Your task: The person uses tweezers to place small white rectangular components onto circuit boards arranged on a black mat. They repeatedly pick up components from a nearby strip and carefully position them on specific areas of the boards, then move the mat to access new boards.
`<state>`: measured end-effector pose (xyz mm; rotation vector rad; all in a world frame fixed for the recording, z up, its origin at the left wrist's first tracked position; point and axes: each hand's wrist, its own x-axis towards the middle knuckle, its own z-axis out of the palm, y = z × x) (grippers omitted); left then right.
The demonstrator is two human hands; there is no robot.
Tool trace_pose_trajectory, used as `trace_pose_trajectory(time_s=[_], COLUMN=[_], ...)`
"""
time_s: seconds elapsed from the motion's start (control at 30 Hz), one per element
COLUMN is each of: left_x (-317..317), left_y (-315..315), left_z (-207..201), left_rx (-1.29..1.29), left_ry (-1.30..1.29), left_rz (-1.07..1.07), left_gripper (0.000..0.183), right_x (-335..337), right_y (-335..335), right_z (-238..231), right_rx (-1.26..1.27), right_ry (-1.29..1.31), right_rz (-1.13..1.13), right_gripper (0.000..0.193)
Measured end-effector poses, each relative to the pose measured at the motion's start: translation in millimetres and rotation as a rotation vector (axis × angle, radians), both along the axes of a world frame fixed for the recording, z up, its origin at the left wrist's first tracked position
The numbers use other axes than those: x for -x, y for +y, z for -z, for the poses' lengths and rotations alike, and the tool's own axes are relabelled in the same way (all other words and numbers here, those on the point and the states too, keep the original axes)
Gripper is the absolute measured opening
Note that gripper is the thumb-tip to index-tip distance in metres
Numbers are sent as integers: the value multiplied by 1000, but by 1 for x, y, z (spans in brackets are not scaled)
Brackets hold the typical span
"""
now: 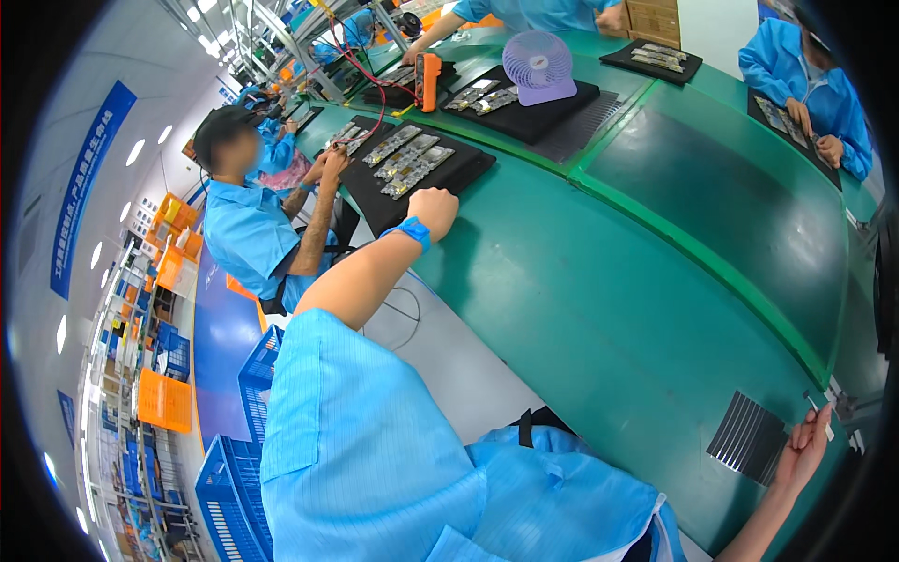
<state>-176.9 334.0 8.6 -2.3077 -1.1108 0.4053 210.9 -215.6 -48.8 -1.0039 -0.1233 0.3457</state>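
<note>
My left hand [434, 214] is closed in a fist at the near edge of a black foam pad [461, 180], a blue band around its wrist. What its fingers hold, if anything, is hidden. On that pad lie several metal-framed circuit board parts [412, 169] in a row. Far to the right, my right hand [803, 450] pinches a small thin pale strip [830, 432] at the table's edge. Beside it, a dark sheet with silvery stripes [746, 436] lies flat on the green table [562, 347].
A purple fan [538, 67] stands on another black pad, next to an orange meter [428, 82] with red leads. Co-workers in blue sit at left [245, 229] and far right [815, 89]. A raised green strip [693, 258] crosses the table. Blue crates [229, 496] stand at lower left.
</note>
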Motion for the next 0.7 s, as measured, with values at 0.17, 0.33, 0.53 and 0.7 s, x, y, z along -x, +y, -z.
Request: trace_pose_trajectory(time_s=[0.17,0.33,0.53,0.7], left_x=[-26,-24,-32,0], left_y=[-52,-87,-113,-87], left_z=[-3,2,-19,18], left_rx=[112,140,34,-72], left_ry=[-15,-48,-436,-474], left_rz=[67,105,161,303], left_gripper=[11,9,38,67], right_x=[3,5,4,8], right_y=[0,5,-1,4], right_z=[-3,-5,-2,-4], right_rx=[8,-3,14,-17], right_ry=[-18,0,-27,13], right_rz=[-2,-8,11,31], right_gripper=[21,20,20,18])
